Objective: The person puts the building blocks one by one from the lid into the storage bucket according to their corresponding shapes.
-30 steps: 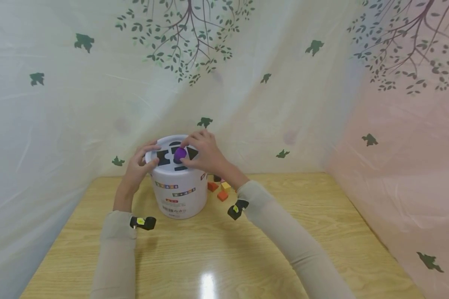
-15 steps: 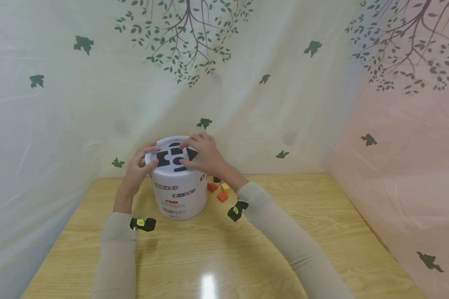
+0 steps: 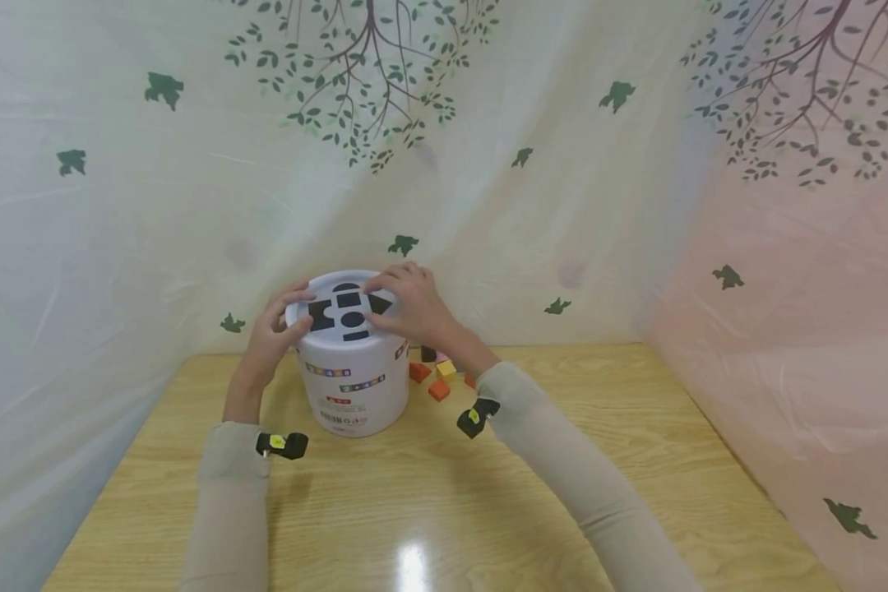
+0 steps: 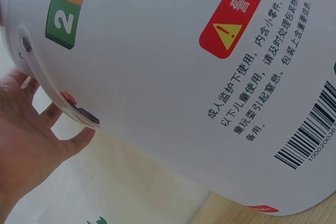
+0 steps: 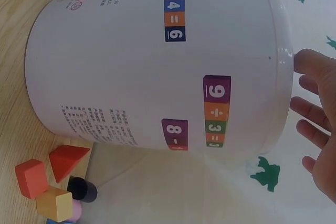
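A white bucket (image 3: pixel 351 395) with printed number sums stands upright on the table. Its lid has black cut-outs, among them a round hole (image 3: pixel 351 320), a triangle and a notched shape. My left hand (image 3: pixel 271 326) grips the lid's left rim, thumb on the near side; in the left wrist view it lies beside the bucket's white handle (image 4: pixel 48 83). Above the lid's right part is my right hand (image 3: pixel 414 304), fingers and thumb apart with nothing between them. The right wrist view has this hand (image 5: pixel 321 106) at the lid end of the bucket, fingers loosely bent.
Right of the bucket lie several blocks: an orange-red triangle (image 3: pixel 418 372), an orange-red cube (image 3: pixel 439 390), a yellow cube (image 3: pixel 446 370) and a black cylinder (image 5: pixel 82 189). A pink piece (image 5: pixel 75 211) is partly hidden. A patterned cloth (image 3: pixel 488 230) hangs behind the table (image 3: pixel 533 460).
The purple block pinched in my right hand over the round hole has dropped out of sight into it. My right hand has since shifted slightly right; the left stays on the rim.
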